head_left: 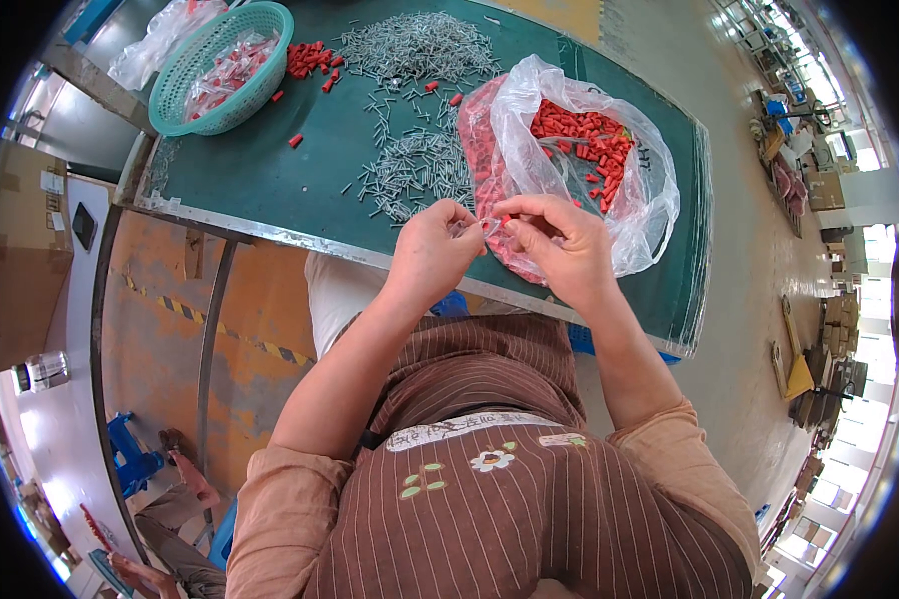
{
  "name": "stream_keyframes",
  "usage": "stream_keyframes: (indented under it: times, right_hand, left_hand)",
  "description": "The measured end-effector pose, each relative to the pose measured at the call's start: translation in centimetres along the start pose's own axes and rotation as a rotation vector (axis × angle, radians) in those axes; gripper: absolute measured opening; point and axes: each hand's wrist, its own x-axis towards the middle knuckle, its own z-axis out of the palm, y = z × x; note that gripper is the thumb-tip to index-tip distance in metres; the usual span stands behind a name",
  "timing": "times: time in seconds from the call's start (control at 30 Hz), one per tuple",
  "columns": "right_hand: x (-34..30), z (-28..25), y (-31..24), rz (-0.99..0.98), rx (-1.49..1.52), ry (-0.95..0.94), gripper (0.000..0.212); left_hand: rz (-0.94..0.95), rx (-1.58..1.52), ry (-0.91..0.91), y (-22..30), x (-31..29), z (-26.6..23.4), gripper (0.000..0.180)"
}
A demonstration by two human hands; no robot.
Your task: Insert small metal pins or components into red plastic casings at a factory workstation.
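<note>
My left hand and my right hand meet at the table's near edge, fingers pinched. Between their fingertips is a small clear plastic bag. A bit of red shows by my right fingertips; whether it lies inside the bag, I cannot tell. Just beyond my right hand, a large clear plastic bag stands with its mouth spread, full of small red plastic plugs. Beyond my left hand lies a loose heap of metal screws.
A bigger screw pile lies farther back on the green table. At the far left, a light green basket holds small filled bags, with loose red plugs beside it. Another person's hand appears at the lower left.
</note>
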Motion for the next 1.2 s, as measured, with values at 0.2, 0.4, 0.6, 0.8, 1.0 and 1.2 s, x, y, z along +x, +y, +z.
stream_keyframes:
  times: [0.2,0.4,0.6,0.8,1.0,1.2]
  right_hand:
    - [0.0,1.1,2.2,0.017,-0.023,-0.045,0.022]
    - [0.3,0.5,0.7,-0.261,-0.376,-0.060,0.019]
    - [0.6,0.0,1.1,-0.450,-0.642,-0.123,0.010]
    - [0.5,-0.8,0.3,-0.129,-0.306,-0.169,0.012]
    - [0.5,-1.1,0.3,-0.066,-0.198,-0.168,0.012]
    - [0.2,-1.0,0.6,0.095,0.056,-0.087,0.013]
  left_hand:
    - [-0.012,-0.150,-0.072,-0.3,0.2,-0.2,0.017]
    - [-0.076,-0.217,-0.153,-0.8,0.6,-0.7,0.020]
    - [-0.169,-0.235,-0.234,-0.1,0.1,-0.7,0.017]
    - [0.075,-0.181,-0.267,-1.7,-0.1,-1.0,0.015]
    - [0.079,-0.123,-0.158,-1.3,-0.4,-1.1,0.014]
    - [0.045,-0.238,-0.125,-0.5,-0.7,-0.7,0.011]
